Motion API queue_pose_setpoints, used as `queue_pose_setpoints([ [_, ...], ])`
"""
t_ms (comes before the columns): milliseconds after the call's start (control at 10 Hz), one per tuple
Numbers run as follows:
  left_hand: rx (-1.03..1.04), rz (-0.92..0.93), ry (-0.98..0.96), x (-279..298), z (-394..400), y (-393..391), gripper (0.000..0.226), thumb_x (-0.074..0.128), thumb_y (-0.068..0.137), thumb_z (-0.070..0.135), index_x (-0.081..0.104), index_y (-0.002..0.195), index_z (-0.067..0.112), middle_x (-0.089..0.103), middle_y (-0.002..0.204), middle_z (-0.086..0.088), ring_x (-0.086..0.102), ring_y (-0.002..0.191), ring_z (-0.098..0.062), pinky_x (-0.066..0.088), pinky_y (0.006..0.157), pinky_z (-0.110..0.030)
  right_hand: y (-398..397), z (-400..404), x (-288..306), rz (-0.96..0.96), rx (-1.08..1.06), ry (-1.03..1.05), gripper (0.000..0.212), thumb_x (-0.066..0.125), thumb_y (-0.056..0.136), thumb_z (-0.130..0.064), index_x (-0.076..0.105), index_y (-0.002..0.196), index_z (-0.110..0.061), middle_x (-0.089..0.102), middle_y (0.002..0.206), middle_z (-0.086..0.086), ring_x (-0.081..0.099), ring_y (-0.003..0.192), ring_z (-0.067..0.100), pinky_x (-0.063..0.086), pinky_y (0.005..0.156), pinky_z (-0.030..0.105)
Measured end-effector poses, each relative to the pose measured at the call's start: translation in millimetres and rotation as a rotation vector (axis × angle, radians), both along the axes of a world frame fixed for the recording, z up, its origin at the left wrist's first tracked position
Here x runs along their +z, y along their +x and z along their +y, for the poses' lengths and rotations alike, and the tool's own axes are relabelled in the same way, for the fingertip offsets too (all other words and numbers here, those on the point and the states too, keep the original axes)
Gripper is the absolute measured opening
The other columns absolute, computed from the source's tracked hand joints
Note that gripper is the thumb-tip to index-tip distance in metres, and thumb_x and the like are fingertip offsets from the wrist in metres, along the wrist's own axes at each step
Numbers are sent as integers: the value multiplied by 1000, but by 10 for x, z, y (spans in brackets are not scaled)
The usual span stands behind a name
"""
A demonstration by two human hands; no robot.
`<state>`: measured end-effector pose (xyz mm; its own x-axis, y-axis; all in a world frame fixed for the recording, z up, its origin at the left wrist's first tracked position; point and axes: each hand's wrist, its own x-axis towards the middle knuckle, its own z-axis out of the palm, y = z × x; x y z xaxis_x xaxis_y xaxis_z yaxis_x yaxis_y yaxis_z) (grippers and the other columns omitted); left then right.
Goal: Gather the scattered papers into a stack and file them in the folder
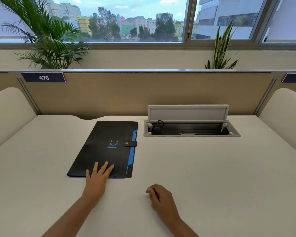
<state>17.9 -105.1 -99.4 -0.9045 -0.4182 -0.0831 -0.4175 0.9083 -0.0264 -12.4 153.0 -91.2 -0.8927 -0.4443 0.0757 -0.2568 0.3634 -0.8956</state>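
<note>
A black folder (pixel 108 147) with a blue smiley print and blue inner edge lies closed on the white desk (pixel 212 168), its snap strap (pixel 130 143) fastened on the right side. My left hand (pixel 98 175) rests flat on the folder's near edge, fingers straight. My right hand (pixel 158 195) sits on the desk to the right of the folder, fingers loosely curled, holding nothing. No loose papers are in view.
An open cable box (pixel 190 130) with its lid raised is set into the desk behind and right of the folder; a black plug sits in it. A tan partition (pixel 143 93) bounds the desk's far side, with plants behind.
</note>
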Motion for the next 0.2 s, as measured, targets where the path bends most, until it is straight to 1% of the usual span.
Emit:
queue_pose_setpoints([
  [100,3,175,70,-28,292,101,73,35,86,-7,12,147,26,3,158,0,-4,145,-28,6,115,-52,28,15,-28,329,-44,218,14,51,92,-28,62,86,-21,61,86,-8,56,76,5,43,65,16],
  [200,-67,272,178,-63,690,251,59,32,91,6,19,146,25,6,157,2,1,145,-21,8,116,-41,55,54,-48,622,-22,414,18,75,71,-29,68,88,-27,67,93,-12,65,86,6,51,70,14],
])
